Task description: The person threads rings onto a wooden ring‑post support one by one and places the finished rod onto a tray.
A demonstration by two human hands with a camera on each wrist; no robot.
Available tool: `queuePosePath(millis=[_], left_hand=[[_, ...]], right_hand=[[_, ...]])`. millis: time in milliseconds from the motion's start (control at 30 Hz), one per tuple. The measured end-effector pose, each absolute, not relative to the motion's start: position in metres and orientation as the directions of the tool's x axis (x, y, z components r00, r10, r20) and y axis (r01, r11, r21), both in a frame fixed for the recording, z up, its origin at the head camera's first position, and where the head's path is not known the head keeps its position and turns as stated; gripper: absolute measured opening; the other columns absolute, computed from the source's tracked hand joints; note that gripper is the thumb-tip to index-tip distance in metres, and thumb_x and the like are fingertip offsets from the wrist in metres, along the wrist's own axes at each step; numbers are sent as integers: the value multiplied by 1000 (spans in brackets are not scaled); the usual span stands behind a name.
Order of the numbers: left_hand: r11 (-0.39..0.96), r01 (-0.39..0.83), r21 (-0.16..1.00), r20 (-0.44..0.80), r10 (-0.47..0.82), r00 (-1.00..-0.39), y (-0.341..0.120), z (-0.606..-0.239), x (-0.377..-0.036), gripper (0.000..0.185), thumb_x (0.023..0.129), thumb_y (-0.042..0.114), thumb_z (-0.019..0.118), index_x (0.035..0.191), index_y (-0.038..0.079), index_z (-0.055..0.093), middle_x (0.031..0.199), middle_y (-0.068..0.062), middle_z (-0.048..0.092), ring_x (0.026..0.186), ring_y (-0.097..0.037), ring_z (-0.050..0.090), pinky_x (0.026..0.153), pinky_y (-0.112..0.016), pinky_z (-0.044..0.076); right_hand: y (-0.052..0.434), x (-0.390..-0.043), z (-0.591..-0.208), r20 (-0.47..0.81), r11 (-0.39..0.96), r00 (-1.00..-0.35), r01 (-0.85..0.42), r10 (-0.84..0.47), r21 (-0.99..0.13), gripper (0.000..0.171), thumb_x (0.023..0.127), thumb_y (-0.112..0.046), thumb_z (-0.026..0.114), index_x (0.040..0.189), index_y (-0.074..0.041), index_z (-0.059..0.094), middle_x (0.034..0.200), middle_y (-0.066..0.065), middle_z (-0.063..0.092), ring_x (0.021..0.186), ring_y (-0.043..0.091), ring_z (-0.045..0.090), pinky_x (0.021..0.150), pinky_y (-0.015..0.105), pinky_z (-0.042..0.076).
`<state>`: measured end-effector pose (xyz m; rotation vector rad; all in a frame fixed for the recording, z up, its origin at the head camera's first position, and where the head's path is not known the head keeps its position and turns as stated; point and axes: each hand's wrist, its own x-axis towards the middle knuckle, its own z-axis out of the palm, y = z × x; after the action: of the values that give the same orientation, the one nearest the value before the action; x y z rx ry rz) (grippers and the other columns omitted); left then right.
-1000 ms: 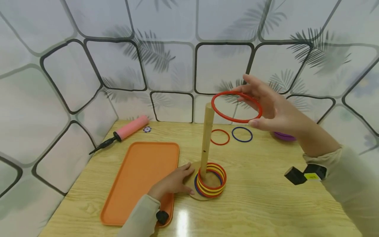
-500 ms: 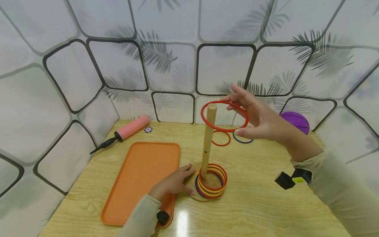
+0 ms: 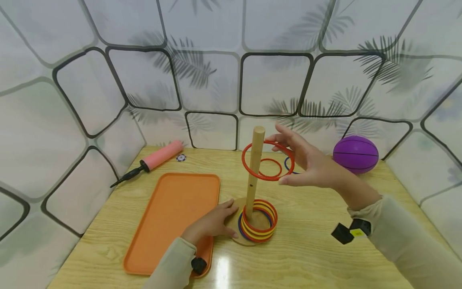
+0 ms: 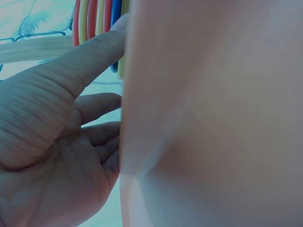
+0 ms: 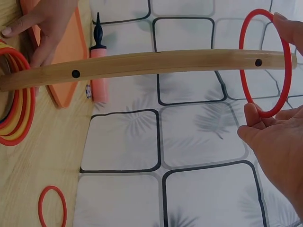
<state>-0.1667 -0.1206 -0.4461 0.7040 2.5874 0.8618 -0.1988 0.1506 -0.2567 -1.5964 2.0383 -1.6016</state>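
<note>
Thin red ring (image 3: 268,160) round wooden peg (image 3: 254,160).

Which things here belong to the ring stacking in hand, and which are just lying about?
In use: red ring held by the right hand, wooden peg, round base steadied by the left hand, stacked rings, loose small rings.
Lying about: orange tray, pink pump, purple ball.
</note>
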Motion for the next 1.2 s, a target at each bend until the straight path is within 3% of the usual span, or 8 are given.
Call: queuePosePath(millis=[367, 567, 800, 967, 1200], left_hand=[[704, 324, 633, -171, 535, -828, -121, -446, -165, 86, 76, 31, 79, 145, 2, 37, 154, -18, 20, 140, -36, 21, 110, -48, 26], [703, 323, 634, -170, 534, -828, -122, -447, -165, 86, 76, 31, 80, 145, 2, 37, 154, -19, 20, 140, -36, 21, 110, -48, 25], [702, 332, 630, -163, 538, -827, -121, -448, -165, 86, 76, 31, 80, 144, 2, 38, 154, -19, 21, 140, -36, 21, 110, -48, 26], [703, 335, 628, -163, 540, -826, -120, -447, -165, 86, 75, 32, 80, 144, 2, 38, 154, -19, 21, 139, -36, 23, 110, -49, 27], [705, 340, 622, -161, 540, -826, -120, -446, -166, 86, 76, 32, 80, 144, 2, 38, 154, -18, 21, 140, -36, 22, 110, -48, 26]], right_hand=[[148, -194, -293, 460, -71, -468, -638, -754, -766, 104, 74, 8, 75, 151, 1, 6, 140, 22, 35, 131, 16, 34, 109, 23, 29], [149, -187, -316, 393, 17, -546, -598, -740, -801, 104, 76, 3, 76, 152, -6, 7, 140, 23, 34, 131, 11, 33, 108, 18, 27], [148, -180, -356, 372, 17, -577, -557, -727, -831, 103, 76, -1, 77, 151, -1, 7, 136, 32, 32, 131, 12, 34, 107, 21, 30], [150, -172, -383, 342, 20, -633, -492, -694, -870, 101, 78, -1, 75, 152, -2, 5, 139, 32, 29, 131, 5, 33, 106, 18, 30], [152, -166, -409, 345, 53, -683, -490, -643, -870, 100, 77, 1, 75, 151, -1, 8, 139, 34, 30, 128, 7, 36, 104, 14, 30]])
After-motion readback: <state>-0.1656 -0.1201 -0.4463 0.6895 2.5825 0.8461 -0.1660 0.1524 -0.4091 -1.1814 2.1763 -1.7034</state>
